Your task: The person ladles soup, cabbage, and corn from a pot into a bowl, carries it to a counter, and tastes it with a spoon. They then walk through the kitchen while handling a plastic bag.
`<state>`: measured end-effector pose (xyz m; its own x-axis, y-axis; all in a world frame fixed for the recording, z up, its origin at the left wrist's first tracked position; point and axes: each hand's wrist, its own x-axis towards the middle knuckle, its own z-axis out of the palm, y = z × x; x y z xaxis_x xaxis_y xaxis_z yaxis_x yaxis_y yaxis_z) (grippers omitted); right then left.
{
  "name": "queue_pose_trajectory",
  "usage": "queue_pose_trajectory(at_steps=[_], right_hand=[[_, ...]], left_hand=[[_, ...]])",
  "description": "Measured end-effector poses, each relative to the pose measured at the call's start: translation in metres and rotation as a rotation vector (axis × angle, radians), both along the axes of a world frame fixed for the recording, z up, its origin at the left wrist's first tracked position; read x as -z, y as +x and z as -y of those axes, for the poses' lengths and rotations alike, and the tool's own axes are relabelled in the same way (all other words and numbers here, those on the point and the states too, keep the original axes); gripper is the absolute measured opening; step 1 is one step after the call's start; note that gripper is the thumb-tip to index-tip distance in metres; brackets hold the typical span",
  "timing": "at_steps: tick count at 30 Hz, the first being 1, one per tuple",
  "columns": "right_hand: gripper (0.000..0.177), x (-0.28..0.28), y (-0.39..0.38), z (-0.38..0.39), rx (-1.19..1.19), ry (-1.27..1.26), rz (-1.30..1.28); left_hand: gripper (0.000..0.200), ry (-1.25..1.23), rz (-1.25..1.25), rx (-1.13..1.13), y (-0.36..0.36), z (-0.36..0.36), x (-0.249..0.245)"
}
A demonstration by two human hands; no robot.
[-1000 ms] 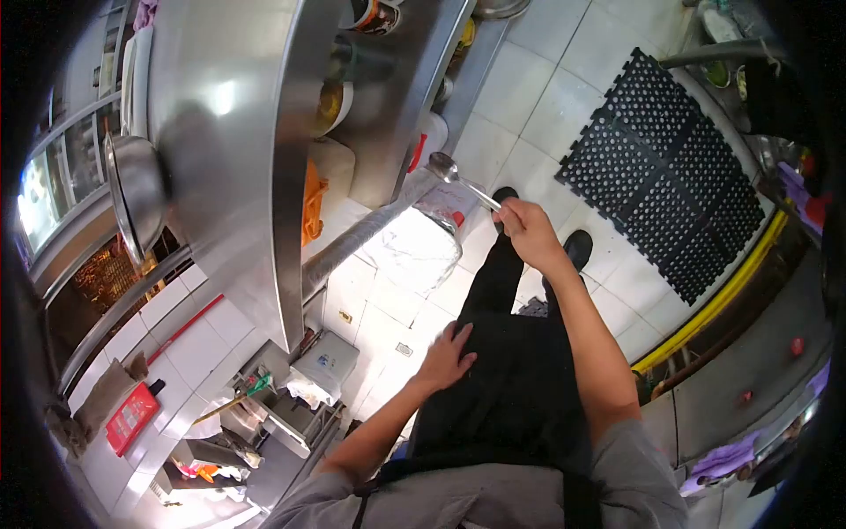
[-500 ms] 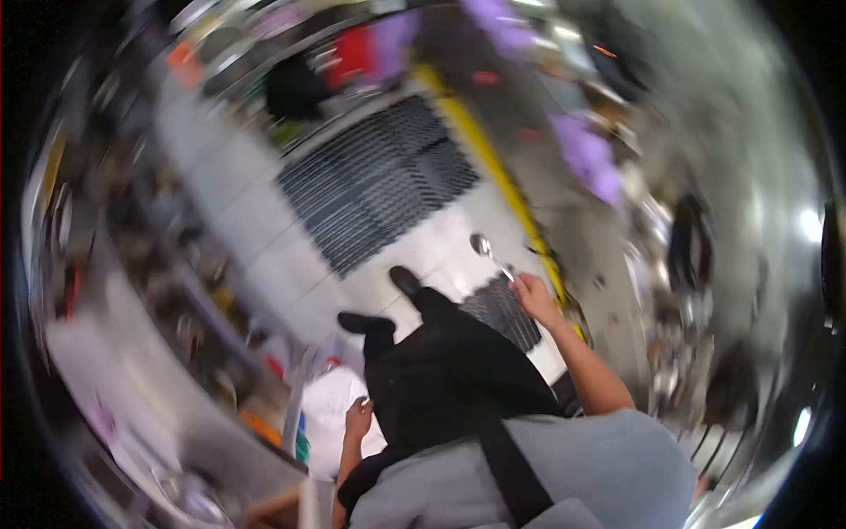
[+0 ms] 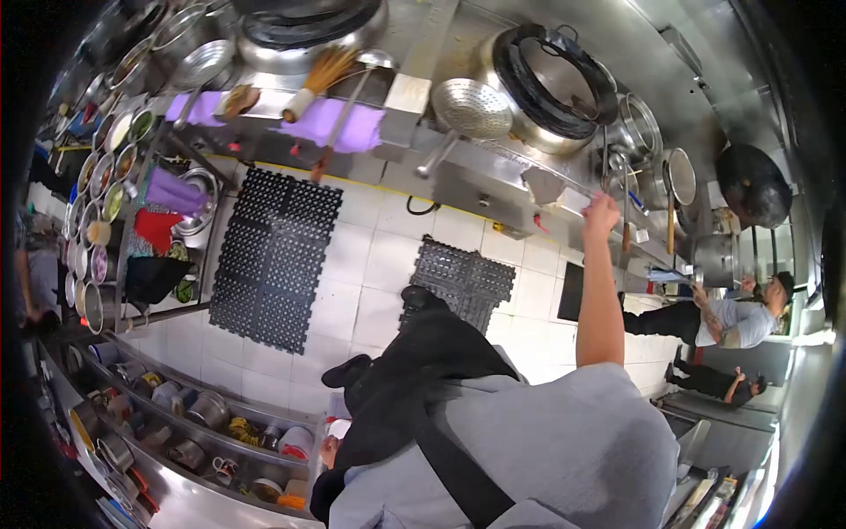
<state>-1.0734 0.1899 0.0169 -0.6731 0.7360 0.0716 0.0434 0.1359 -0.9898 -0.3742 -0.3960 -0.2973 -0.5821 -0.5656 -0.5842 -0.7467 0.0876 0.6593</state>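
Observation:
My right hand [image 3: 601, 214] is stretched out to the front edge of the stove counter [image 3: 493, 163], its fingers curled. A thin metal handle [image 3: 605, 163] rises just beyond the fingertips; what the fingers hold, if anything, I cannot tell. Close by lie a blue-handled utensil [image 3: 636, 201] and a wooden-handled tool [image 3: 627, 225]. Low at my left side, my left hand [image 3: 330, 451] shows only in part next to a white thing [image 3: 339, 428], its fingers mostly hidden by my body and sleeve.
A perforated strainer [image 3: 473, 110] lies beside a wok burner ring [image 3: 555, 84]. Further left are a bamboo brush [image 3: 319, 79] and purple cloths [image 3: 339, 123]. Black mats [image 3: 278, 256] cover parts of the tiled floor. A shelf rack [image 3: 203, 419] runs behind; a person [image 3: 740, 322] stands at right.
My view has turned rightward toward the stove counter. The right hand, which held a metal spoon over the floor, has moved up to the counter edge; the spoon no longer shows clearly.

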Motion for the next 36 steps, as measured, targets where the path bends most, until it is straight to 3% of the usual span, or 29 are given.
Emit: queue_pose_trajectory(at_steps=[3, 6, 9, 10, 12, 13, 14, 15, 16, 17, 18, 19, 20, 22, 24, 27, 29, 31, 33, 36], right_hand=[[0.011, 0.015, -0.046, -0.128, 0.273, -0.052, 0.203], [0.009, 0.042, -0.068, -0.234, 0.115, -0.026, 0.116], [0.017, 0.031, -0.090, -0.264, 0.361, 0.191, 0.347], [0.017, 0.069, -0.101, -0.329, 0.347, 0.087, 0.291], [0.022, 0.058, -0.089, -0.372, -0.225, 1.772, 0.999], [0.028, 0.077, -0.095, -0.395, -0.106, 1.759, 0.920], [0.028, 0.088, -0.097, -0.413, -0.224, 1.680, 0.633], [0.030, 0.087, -0.097, -0.415, -0.367, 1.599, 0.373], [0.029, 0.093, -0.103, -0.426, -0.414, 1.458, 0.521], [0.033, 0.097, -0.103, -0.430, -0.378, 1.479, 0.636], [0.036, 0.094, -0.101, -0.411, -0.305, 1.558, 0.419], [0.037, 0.093, -0.102, -0.402, -0.220, 1.494, 0.468], [0.036, 0.119, -0.122, -0.414, -0.056, 1.567, 0.608], [0.033, 0.123, -0.121, -0.321, -0.017, 1.233, 0.277], [0.031, 0.112, -0.085, -0.191, -0.213, 0.771, 0.114], [0.028, 0.113, -0.004, -0.016, -0.755, 0.144, 0.264], [0.028, 0.149, 0.035, 0.062, -1.384, 0.049, 0.275], [0.029, 0.123, 0.097, 0.139, -1.927, 0.332, 0.411], [0.028, 0.128, 0.151, 0.183, -2.197, 0.525, 0.391], [0.027, 0.162, 0.214, 0.208, -2.257, 0.436, 0.725]], left_hand=[[0.031, 0.141, 0.156, 0.024, -0.035, -0.049, -0.031], [0.031, 0.234, 0.219, 0.082, -0.079, -0.097, -0.063], [0.031, 0.283, 0.225, 0.133, -0.115, -0.130, -0.091], [0.032, 0.293, 0.216, 0.143, -0.123, -0.137, -0.099], [0.032, 0.304, 0.170, 0.145, -0.134, -0.142, -0.109], [0.032, 0.318, 0.116, 0.121, -0.171, -0.154, -0.147], [0.033, 0.345, 0.125, -0.131, -0.201, -0.162, -0.190], [0.031, 0.418, 0.145, -0.275, -0.188, -0.159, -0.174], [0.029, 0.196, 0.196, 0.024, -0.185, -0.147, -0.160], [0.027, 0.050, 0.196, -0.050, -0.192, -0.149, -0.173], [0.027, -0.077, 0.064, 0.063, -0.198, -0.143, -0.178], [0.031, -0.107, 0.093, -0.060, -0.198, -0.147, -0.180], [0.038, 0.028, 0.092, -0.163, -0.191, -0.144, -0.165], [0.040, -0.035, -0.034, -0.340, -0.207, -0.164, -0.184], [0.040, -0.053, -0.086, -0.382, -0.201, -0.187, -0.190], [0.042, -0.045, -0.101, -0.409, -0.171, -0.245, -0.203], [0.045, 0.022, -0.073, -0.448, -0.124, -0.291, -0.181], [0.048, 0.035, -0.031, -0.527, -0.063, -0.346, -0.158], [0.048, 0.088, -0.006, -0.760, 0.009, -0.412, -0.139], [0.044, 0.154, -0.093, -1.331, 0.119, -0.533, -0.101]])
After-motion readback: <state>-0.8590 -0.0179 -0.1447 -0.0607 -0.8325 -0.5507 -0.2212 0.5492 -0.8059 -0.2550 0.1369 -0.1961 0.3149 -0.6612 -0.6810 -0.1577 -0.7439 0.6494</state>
